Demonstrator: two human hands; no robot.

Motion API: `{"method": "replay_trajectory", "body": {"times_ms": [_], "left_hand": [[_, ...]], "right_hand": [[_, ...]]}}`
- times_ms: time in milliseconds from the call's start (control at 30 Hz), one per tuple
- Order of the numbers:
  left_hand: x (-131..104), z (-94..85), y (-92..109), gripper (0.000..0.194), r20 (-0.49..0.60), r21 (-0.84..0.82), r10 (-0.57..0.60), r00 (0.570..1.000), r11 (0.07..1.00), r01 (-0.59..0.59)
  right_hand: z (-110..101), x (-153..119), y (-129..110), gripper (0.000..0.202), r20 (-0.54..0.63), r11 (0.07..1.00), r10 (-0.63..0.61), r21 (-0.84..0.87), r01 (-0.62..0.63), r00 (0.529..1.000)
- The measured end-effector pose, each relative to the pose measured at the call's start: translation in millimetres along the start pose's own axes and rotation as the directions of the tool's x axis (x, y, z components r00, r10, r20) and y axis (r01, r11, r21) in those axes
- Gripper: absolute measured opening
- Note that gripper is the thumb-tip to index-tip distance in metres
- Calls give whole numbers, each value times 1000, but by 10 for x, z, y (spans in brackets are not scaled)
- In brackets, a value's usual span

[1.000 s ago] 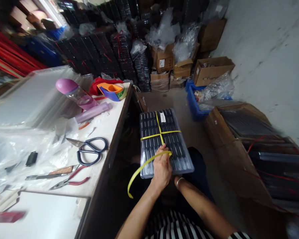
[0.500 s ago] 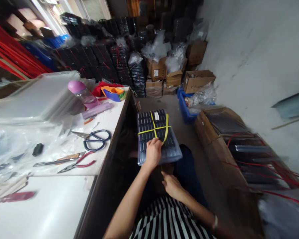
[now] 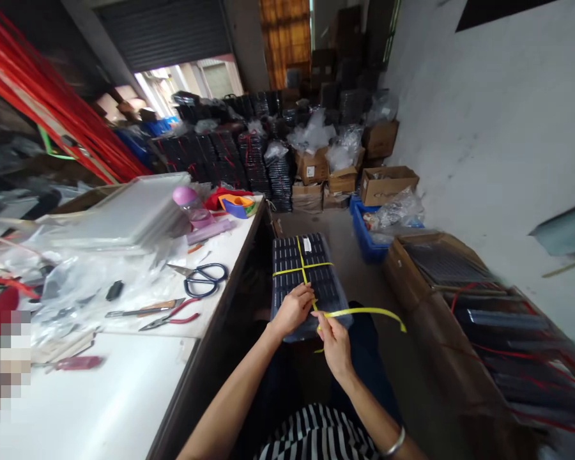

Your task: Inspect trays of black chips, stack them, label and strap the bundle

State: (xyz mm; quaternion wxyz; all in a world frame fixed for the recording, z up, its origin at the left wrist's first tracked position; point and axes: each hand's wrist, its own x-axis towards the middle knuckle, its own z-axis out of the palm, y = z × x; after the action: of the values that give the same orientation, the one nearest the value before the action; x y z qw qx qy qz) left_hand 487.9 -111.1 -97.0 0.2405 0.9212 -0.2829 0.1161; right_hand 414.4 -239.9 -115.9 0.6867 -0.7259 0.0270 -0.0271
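A stack of clear trays holding black parts [image 3: 287, 251] sits in front of my knees, with a yellow strap [image 3: 301, 254] crossed over its top and a white label [image 3: 307, 245] near the far edge. My left hand [image 3: 294, 308] is closed on the strap at the near part of the stack. Just to its right, my right hand [image 3: 333, 338] pinches the strap at the near edge, and a loose strap end sticks out to the right past it.
On the left, the white table [image 3: 124, 396] bears scissors [image 3: 205, 280], red-handled pliers [image 3: 172, 316], a screwdriver [image 3: 79, 363] and plastic sheets. Cardboard boxes [image 3: 397, 262] and a blue crate [image 3: 371, 246] stand right. Stacked black trays [image 3: 280, 179] are behind.
The view has tilted up. My right hand has risen from below the stack to its near edge beside my left hand. The loose strap end now extends right instead of looping over the stack.
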Motion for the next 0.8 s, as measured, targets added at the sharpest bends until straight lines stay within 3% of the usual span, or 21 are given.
{"method": "replay_trajectory", "body": {"times_ms": [167,267,333,433,500,567,700,800], "left_hand": [[539,-71,-201,33,118,151,-145,982,980,126],[890,-192,-330,25,305,190,-178,936,974,124],[1100,-303,-402,20,473,175,-166,866,980,92],[1375,-442,-485,18,677,145,-157,719,986,79],[1510,-476,-520,19,754,141,-170,635,985,96],[1586,-472,-542,20,791,139,-182,584,983,118],[1593,-466,-581,20,821,112,-169,546,984,137],[1563,-494,-596,19,810,121,-165,563,986,115]], "right_hand": [[57,-73,71,50,-8,994,62,86,-61,998],[20,-48,60,50,-35,986,104,138,-98,994],[-33,-25,59,49,-47,977,124,180,-114,991],[-114,-1,63,47,-52,961,137,250,-120,989],[-158,8,59,46,-48,946,151,296,-131,987],[-195,13,49,46,-40,927,182,340,-158,983],[-246,19,26,47,-19,880,247,424,-217,969],[-244,25,6,47,-13,853,273,465,-236,962]]}}
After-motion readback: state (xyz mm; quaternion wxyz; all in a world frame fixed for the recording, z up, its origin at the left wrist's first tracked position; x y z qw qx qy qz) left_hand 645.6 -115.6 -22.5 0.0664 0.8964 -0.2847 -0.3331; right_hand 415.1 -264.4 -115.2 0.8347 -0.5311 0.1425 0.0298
